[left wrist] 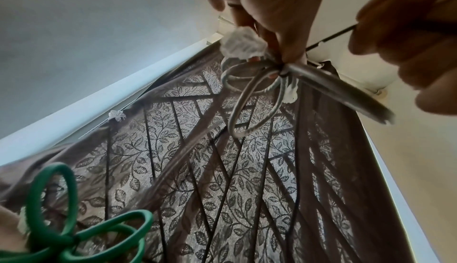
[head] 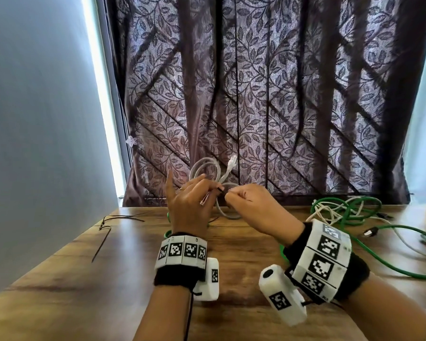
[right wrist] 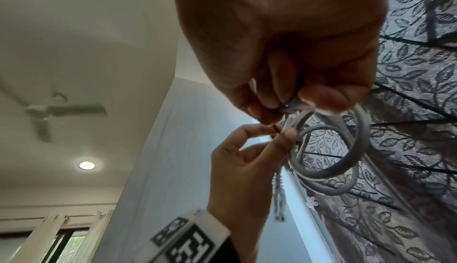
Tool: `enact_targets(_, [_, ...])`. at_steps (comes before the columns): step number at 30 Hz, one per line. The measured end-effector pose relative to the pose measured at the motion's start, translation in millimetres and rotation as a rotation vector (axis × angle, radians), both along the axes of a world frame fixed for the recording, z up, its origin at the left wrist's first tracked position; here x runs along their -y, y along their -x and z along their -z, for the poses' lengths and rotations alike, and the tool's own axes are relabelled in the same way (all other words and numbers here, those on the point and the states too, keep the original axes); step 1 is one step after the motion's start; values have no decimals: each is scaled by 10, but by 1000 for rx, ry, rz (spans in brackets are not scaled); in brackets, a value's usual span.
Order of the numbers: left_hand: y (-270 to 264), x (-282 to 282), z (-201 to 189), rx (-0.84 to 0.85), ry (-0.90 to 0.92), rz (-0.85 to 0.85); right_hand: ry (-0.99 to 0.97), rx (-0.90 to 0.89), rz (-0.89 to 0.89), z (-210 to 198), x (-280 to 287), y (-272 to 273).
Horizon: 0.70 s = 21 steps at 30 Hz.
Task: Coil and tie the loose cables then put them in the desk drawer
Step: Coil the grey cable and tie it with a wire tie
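Both hands hold a coiled grey cable (head: pixel 208 168) in the air over the wooden desk (head: pixel 96 279). My left hand (head: pixel 207 189) pinches the coil (left wrist: pixel 249 99) where a black zip tie (left wrist: pixel 330 38) wraps it, with the index finger pointing up. My right hand (head: pixel 233 195) grips the tie's tail, which stretches taut from the bundle to my right hand (left wrist: pixel 408 38). In the right wrist view, my right hand (right wrist: pixel 291 99) and my left hand (right wrist: pixel 272 136) meet at the coil (right wrist: pixel 333 169). A clear plug (head: pixel 232 161) sticks up from the coil.
A tied green coil (left wrist: pixel 74 226) lies on the desk under my left wrist. Loose green and white cables (head: pixel 342 210) sprawl at the right. Spare black zip ties (head: pixel 116 219) lie at the left. A leaf-patterned curtain (head: pixel 280 94) hangs behind the desk.
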<state>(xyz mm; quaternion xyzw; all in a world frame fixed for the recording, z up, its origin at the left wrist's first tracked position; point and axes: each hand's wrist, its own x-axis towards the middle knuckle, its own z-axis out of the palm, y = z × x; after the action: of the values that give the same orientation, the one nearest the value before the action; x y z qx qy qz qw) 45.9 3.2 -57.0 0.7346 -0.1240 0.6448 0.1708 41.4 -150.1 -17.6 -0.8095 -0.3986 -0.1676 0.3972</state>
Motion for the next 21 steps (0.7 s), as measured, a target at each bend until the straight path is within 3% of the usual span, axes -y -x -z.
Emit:
enact_targets(8, [8,26,33,26,19,38,-16,73,-35,27,-45,51])
enact_targets(11, [-9,29,-13,-72,131,89,99,104,3,-47,55,30])
enact_targets(13, [-27,-2,-40,-171,240,251,151,94,38,-128,165,31])
enact_targets(17, [-14,4,-94,-289,608,760,-136,151,201,-304,416,-48])
enact_targets(19, [-13,31,-84,-377,652,892,0,198,250,-329,476,-83])
enact_targets(21, [-35,63,-69,-491,631,1051,160,75,142,-279,458,-169])
